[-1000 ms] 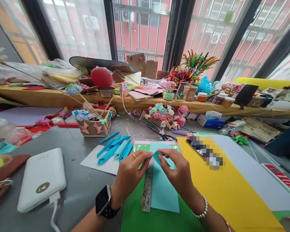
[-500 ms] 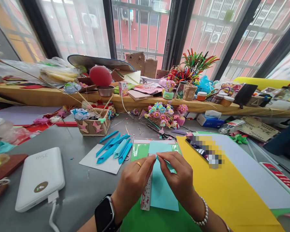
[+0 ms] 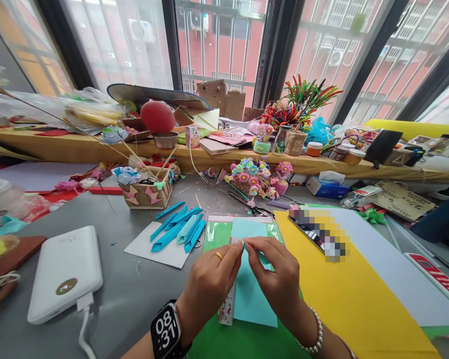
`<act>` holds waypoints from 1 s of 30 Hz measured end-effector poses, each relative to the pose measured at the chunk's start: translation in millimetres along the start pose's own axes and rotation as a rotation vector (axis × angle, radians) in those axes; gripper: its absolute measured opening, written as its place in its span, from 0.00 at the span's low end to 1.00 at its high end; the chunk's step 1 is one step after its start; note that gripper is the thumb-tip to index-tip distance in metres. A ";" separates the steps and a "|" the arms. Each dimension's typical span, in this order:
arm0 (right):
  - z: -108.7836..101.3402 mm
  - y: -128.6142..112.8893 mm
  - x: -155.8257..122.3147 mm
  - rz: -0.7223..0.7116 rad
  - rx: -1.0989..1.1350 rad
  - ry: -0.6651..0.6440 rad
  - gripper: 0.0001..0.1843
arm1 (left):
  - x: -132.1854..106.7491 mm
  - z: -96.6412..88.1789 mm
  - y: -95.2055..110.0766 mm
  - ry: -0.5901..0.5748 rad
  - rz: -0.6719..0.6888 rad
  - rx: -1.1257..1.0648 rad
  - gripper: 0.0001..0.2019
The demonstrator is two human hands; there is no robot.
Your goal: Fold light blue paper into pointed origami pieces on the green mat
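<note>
My left hand and my right hand meet fingertip to fingertip, each closed in a pinch. A small piece of blue paper appears between them, mostly covered by the fingers. Below lies a flat light-blue sheet, with a patterned ruler along its left edge. Both rest on a green sheet in a clear sleeve. Left of my hands, several folded blue paper strips lie on a white sheet.
A white power bank with a cable lies at the left. To the right are yellow paper and a phone. Behind stand a cardboard basket, fuzzy flowers, a tissue pack and a cluttered ledge.
Both hands keep their pinch and have hardly moved. The watch face on my left wrist has lit up. The view has shifted slightly.
</note>
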State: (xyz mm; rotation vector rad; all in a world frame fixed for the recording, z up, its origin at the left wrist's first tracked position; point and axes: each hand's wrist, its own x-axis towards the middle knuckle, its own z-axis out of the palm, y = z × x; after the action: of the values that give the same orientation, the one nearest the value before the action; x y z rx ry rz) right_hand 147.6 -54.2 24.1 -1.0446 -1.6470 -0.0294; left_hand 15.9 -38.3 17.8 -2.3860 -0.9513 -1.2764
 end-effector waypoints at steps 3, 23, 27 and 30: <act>-0.3 -0.6 0.3 0.003 -0.007 -0.005 0.08 | -0.1 0.2 0.6 0.003 -0.003 -0.005 0.06; 0.4 -0.7 -0.9 0.017 0.013 -0.027 0.08 | 1.9 -0.2 0.7 0.022 0.025 0.085 0.06; 1.4 -2.1 -0.6 0.029 0.019 -0.023 0.08 | 0.8 0.1 1.8 0.017 0.039 0.085 0.06; 1.6 -2.9 -0.5 0.041 0.018 -0.029 0.08 | 0.5 -0.6 2.6 0.002 0.027 0.083 0.07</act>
State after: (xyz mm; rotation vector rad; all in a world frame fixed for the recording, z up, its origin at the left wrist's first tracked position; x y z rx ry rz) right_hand 144.5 -55.4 24.5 -1.0699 -1.6489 0.0281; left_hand 17.4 -40.4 18.7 -2.3261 -0.9496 -1.2051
